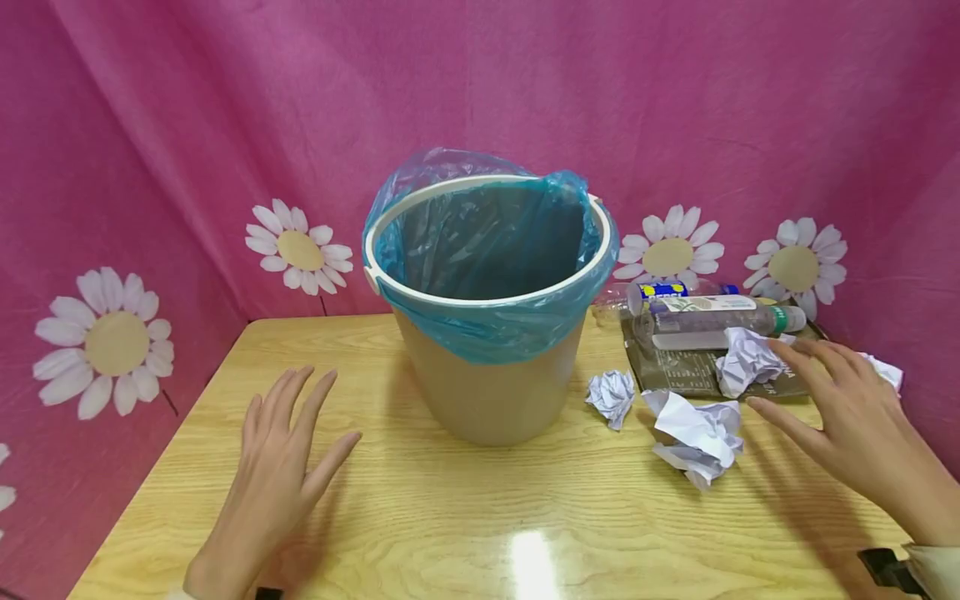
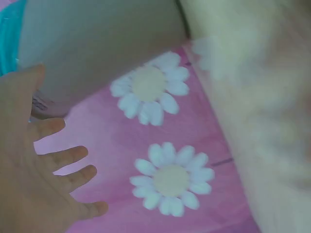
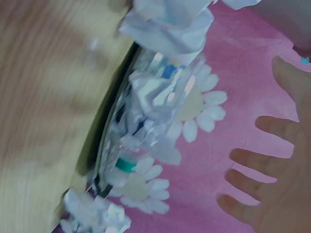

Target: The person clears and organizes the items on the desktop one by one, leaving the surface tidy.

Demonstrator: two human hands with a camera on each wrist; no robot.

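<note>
- Spanning wide under both grips: pale wood-grain table [image 1: 480, 517], smooth and glossy.
- Standing just right of left grip [image 1: 281, 450]: round beige plastic bin [image 1: 491, 392], thin blue crinkly bag [image 1: 487, 250] folded over rim; left grip splayed flat, holding nothing.
- Lying beyond right grip [image 1: 840, 408]: clear ribbed bottles [image 1: 712, 317], slippery, prone to rolling.
- Hovering right grip, fingers spread apart, empty, beside crumpled paper [image 1: 746, 358]; bigger wad [image 1: 697, 437] left of it.
- Closing all fingers around whole wad best: light, springy, easily squashed.

Head view looks forward-down over table [image 1: 480, 517] and bin [image 1: 491, 333] (wide); wrist views, close and blurred, share the daisy backdrop [image 2: 165, 179].
</note>
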